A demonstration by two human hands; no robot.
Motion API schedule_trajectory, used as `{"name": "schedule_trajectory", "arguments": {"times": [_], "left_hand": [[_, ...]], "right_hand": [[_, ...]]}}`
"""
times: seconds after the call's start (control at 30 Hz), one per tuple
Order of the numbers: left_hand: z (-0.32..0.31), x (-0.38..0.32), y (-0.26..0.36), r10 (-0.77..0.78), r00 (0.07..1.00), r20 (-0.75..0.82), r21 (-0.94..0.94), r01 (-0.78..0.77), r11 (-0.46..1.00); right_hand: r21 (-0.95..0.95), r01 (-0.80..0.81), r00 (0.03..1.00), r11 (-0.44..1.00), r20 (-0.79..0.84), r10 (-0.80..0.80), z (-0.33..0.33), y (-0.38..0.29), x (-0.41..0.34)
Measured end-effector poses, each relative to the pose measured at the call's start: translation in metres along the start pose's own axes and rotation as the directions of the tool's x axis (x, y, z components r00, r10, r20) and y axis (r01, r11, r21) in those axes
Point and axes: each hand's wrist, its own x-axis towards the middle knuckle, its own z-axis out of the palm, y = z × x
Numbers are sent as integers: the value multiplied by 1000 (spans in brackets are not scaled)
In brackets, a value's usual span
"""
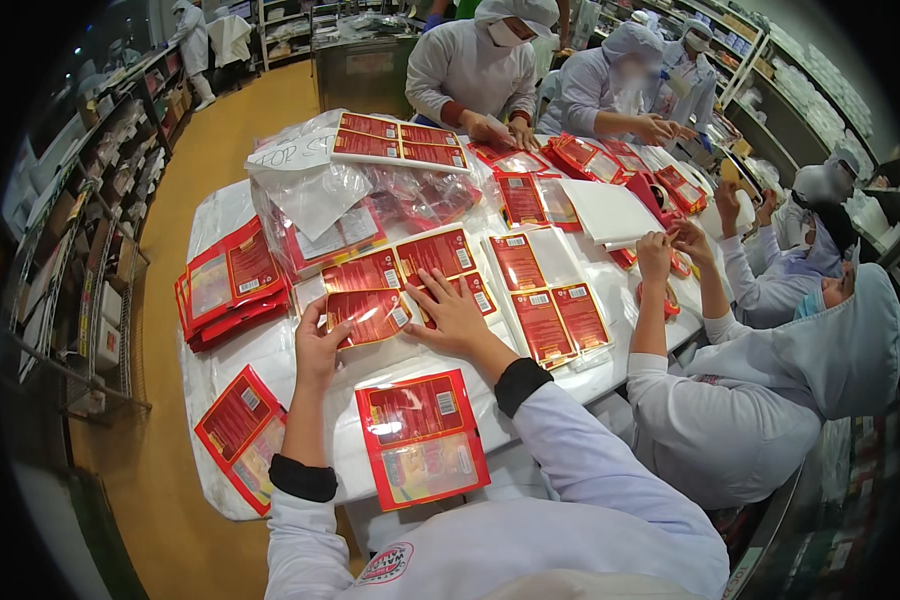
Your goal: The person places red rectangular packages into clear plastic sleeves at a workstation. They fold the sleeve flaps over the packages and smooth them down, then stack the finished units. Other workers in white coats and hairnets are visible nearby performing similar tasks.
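My left hand (319,337) pinches the left edge of a red printed label (371,318), which is partly lifted over the label sheets. My right hand (450,313) lies spread and palm down on a sheet of red labels (436,255), its thumb by the label's right edge. A red plastic pouch with a transparent window (422,439) lies flat at the near table edge. Another red pouch (247,435) lies tilted to its left, below my left forearm. Further left is a stack of red pouches (232,279). More label sheets (544,292) lie right of my right hand.
Clear plastic bags with red pouches (420,196) are heaped beyond my hands, topped by a label sheet (399,141) and handwritten paper. A co-worker's hands (671,247) are close at right, near blank white sheets (607,210). Other people work across the white-covered table (210,480).
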Motion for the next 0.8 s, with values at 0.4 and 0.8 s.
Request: {"name": "schedule_trajectory", "arguments": {"times": [0.4, 0.8], "left_hand": [[-6, -5, 6, -208, 971, 118, -228, 230, 946], [-11, 5, -1, -173, 985, 22, -306, 171, 937]], "right_hand": [[99, 2, 985, 995, -170, 15, -3, -1, -7], [98, 38, 909, 994, -417, 6, 3, 2, -8]]}}
